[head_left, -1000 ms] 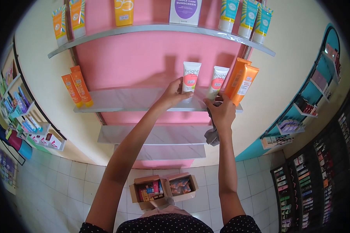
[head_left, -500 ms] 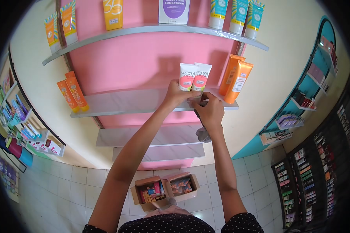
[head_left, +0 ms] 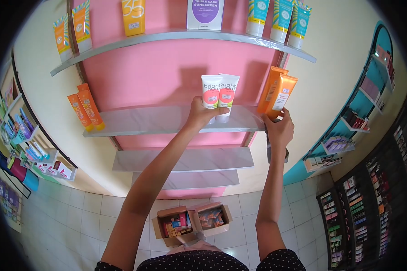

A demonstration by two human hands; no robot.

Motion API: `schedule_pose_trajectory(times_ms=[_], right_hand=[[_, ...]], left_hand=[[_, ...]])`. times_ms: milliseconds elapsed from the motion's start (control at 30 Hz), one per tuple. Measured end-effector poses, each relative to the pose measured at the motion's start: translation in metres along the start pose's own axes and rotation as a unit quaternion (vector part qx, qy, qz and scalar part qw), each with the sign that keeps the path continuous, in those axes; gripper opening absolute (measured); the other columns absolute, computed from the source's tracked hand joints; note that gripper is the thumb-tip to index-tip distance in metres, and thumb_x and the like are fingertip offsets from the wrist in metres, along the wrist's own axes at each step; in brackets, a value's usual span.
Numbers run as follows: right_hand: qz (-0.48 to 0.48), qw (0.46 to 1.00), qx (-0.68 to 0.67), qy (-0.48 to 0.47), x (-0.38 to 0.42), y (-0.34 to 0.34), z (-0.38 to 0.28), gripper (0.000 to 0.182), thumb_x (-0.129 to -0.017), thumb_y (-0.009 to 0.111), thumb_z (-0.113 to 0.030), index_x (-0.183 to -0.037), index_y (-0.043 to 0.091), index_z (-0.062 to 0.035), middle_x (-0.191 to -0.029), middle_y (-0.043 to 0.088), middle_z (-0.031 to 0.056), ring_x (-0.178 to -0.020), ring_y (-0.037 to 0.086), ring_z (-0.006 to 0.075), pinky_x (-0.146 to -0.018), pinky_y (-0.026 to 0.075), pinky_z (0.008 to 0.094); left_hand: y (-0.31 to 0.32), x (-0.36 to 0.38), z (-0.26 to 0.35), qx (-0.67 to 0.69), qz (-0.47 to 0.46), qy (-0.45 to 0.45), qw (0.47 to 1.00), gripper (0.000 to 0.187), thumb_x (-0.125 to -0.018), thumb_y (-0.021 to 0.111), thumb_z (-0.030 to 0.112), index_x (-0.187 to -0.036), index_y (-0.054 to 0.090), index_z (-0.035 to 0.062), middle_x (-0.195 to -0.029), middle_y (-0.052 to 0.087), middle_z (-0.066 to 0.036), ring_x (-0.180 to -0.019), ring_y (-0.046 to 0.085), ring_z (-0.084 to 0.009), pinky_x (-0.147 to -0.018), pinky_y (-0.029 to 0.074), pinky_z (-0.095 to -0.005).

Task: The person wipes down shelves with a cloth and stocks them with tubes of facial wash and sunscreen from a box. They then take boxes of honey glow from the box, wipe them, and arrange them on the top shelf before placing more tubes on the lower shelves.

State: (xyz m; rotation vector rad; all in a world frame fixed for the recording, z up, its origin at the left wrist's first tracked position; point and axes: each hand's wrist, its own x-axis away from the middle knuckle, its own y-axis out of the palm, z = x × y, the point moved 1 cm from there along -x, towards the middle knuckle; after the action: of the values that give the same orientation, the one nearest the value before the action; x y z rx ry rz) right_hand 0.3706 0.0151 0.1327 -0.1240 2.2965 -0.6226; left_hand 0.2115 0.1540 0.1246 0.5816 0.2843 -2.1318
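Observation:
Two white "bright now" tubes with pink and green print, the front one (head_left: 211, 92) and the one behind it (head_left: 228, 90), stand upright on the middle shelf (head_left: 149, 121). My left hand (head_left: 203, 110) is wrapped around their lower part. At the shelf's right end, my right hand (head_left: 279, 128) has its fingers at the base of the front orange tube (head_left: 282, 95); another orange tube (head_left: 270, 88) stands behind it. A grey cloth (head_left: 270, 152) hangs from my right hand.
Above, a curved shelf (head_left: 167, 37) holds sunscreen tubes and a white box (head_left: 204, 13). Two orange tubes (head_left: 89, 108) stand at the middle shelf's left end. Lower shelves (head_left: 185, 159) and two open cartons (head_left: 212, 230) are below. Side displays stand left and right.
My right hand has moved right, from the white tubes to the orange tube, with the grey cloth. My left hand and the white tubes have shifted slightly left.

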Motion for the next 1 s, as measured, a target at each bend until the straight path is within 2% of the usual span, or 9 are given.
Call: schedule_pose_trajectory(times_ms=[100,267,533,667,733,800,867,967,1000], right_hand=[[-0.041,0.998,-0.010,0.042,0.001,0.001,-0.003,0.053,-0.055,0.070,-0.031,-0.097,0.053,-0.0037,-0.080,0.060,0.0111,-0.073,0.058,0.0263,-0.064,0.045,0.0361],[-0.056,0.997,-0.054,-0.018,0.018,0.005,-0.018,0.042,-0.056,0.069,-0.028,-0.087,0.055,-0.0036,-0.076,0.060,0.0105,-0.070,0.057,0.0264,-0.061,0.045,0.0353],[-0.095,0.994,-0.056,-0.022,0.034,0.017,-0.050,0.045,-0.053,0.073,-0.029,-0.082,0.050,-0.0036,-0.069,0.057,0.0070,-0.065,0.057,0.0233,-0.056,0.044,0.0337],[-0.101,0.993,-0.060,-0.014,0.036,0.016,-0.046,0.051,-0.051,0.074,-0.029,-0.089,0.051,-0.0023,-0.068,0.057,0.0072,-0.064,0.057,0.0228,-0.057,0.044,0.0337],[-0.038,0.991,-0.096,-0.085,0.037,0.010,-0.039,0.060,-0.051,0.074,-0.028,-0.099,0.050,-0.0008,-0.073,0.058,0.0088,-0.066,0.057,0.0215,-0.058,0.045,0.0328],[-0.093,0.981,-0.168,-0.012,0.024,-0.011,-0.025,0.063,-0.053,0.073,-0.026,-0.104,0.049,0.0014,-0.082,0.059,0.0113,-0.065,0.057,0.0204,-0.060,0.045,0.0314],[-0.046,0.972,-0.231,-0.003,-0.005,-0.014,-0.001,0.059,-0.054,0.073,-0.024,-0.101,0.050,0.0033,-0.088,0.058,0.0127,-0.063,0.057,0.0174,-0.061,0.046,0.0300],[-0.066,0.973,-0.210,-0.073,-0.062,0.011,0.033,0.055,-0.055,0.072,-0.020,-0.100,0.052,0.0032,-0.088,0.058,0.0118,-0.062,0.056,0.0152,-0.062,0.046,0.0292],[-0.185,0.948,-0.250,-0.075,-0.073,0.016,0.033,0.052,-0.056,0.072,-0.019,-0.099,0.052,0.0019,-0.087,0.059,0.0108,-0.065,0.056,0.0146,-0.062,0.046,0.0286]], left_hand=[[-0.006,0.002,0.002,-0.012,-0.004,-0.006,1.000,0.033,-0.057,0.073,0.011,-0.085,0.058,0.0033,-0.079,0.061,-0.006,-0.072,0.058,-0.0130,-0.064,0.046,-0.0267],[-0.014,0.005,0.003,-0.034,0.004,-0.025,0.999,0.034,-0.058,0.073,0.012,-0.088,0.057,0.0047,-0.082,0.060,-0.006,-0.074,0.057,-0.0134,-0.067,0.046,-0.0269],[-0.021,0.006,0.000,-0.033,0.045,0.008,0.998,0.030,-0.058,0.072,0.013,-0.083,0.059,0.0012,-0.076,0.061,-0.007,-0.067,0.058,-0.0138,-0.060,0.047,-0.0259],[-0.020,0.007,0.002,-0.033,0.045,0.013,0.998,0.030,-0.058,0.071,0.012,-0.083,0.059,0.0012,-0.077,0.061,-0.008,-0.067,0.058,-0.0140,-0.060,0.047,-0.0261],[-0.021,0.007,0.002,-0.039,0.049,-0.014,0.998,0.031,-0.058,0.071,0.012,-0.085,0.058,0.0020,-0.078,0.061,-0.008,-0.069,0.058,-0.0140,-0.061,0.047,-0.0262],[-0.022,0.006,0.003,-0.043,0.037,-0.007,0.998,0.032,-0.059,0.071,0.011,-0.087,0.057,0.0032,-0.081,0.060,-0.007,-0.072,0.058,-0.0139,-0.064,0.047,-0.0263],[-0.021,0.007,0.003,-0.041,0.022,-0.006,0.999,0.034,-0.061,0.071,0.011,-0.090,0.056,0.0044,-0.083,0.060,-0.006,-0.075,0.057,-0.0138,-0.067,0.047,-0.0265],[-0.022,0.008,0.003,-0.030,0.015,-0.017,0.999,0.033,-0.061,0.071,0.011,-0.090,0.056,0.0044,-0.083,0.060,-0.006,-0.075,0.057,-0.0134,-0.066,0.047,-0.0263],[-0.023,0.007,0.001,-0.033,0.015,-0.015,0.999,0.033,-0.062,0.071,0.012,-0.090,0.056,0.0044,-0.083,0.060,-0.006,-0.075,0.057,-0.0133,-0.066,0.047,-0.0262]])
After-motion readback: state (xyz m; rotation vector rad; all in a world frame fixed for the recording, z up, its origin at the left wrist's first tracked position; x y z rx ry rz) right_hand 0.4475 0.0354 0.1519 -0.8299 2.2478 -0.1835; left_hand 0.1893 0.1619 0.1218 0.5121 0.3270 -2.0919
